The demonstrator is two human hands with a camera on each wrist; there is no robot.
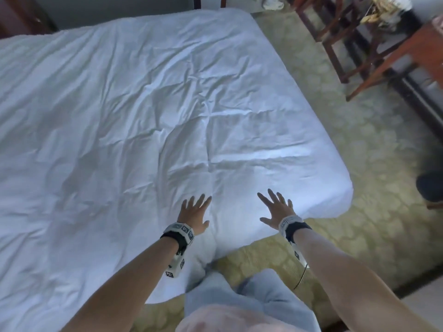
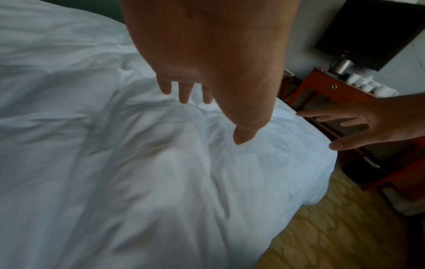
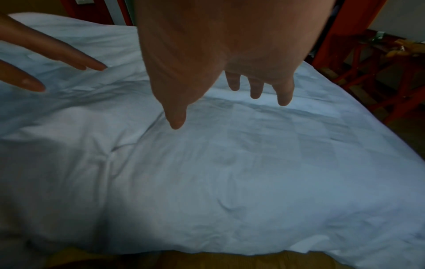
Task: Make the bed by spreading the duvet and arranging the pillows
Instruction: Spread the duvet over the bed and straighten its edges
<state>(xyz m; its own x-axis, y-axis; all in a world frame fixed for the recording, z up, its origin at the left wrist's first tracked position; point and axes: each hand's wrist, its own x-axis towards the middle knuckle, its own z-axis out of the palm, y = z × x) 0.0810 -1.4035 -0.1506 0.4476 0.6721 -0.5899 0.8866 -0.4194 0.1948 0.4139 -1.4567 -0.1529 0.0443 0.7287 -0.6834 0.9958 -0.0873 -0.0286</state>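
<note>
A person stood at a corner of the bed, the white duvet (image 1: 148, 121) spread across the mattress and draped over its near edge, creases radiating from the middle. The left hand (image 1: 194, 215) and right hand (image 1: 278, 210) reached over the near edge with fingers splayed and straight, grasping nothing (whether the palms touched the fabric could not be told). No pillows were in view. Smoothing looked to be the step in hand; done well, it would mean flat palms sweeping outward from the central creases toward the edges, without dragging the cover off the corner above the patterned carpet (image 1: 359, 130).
</note>
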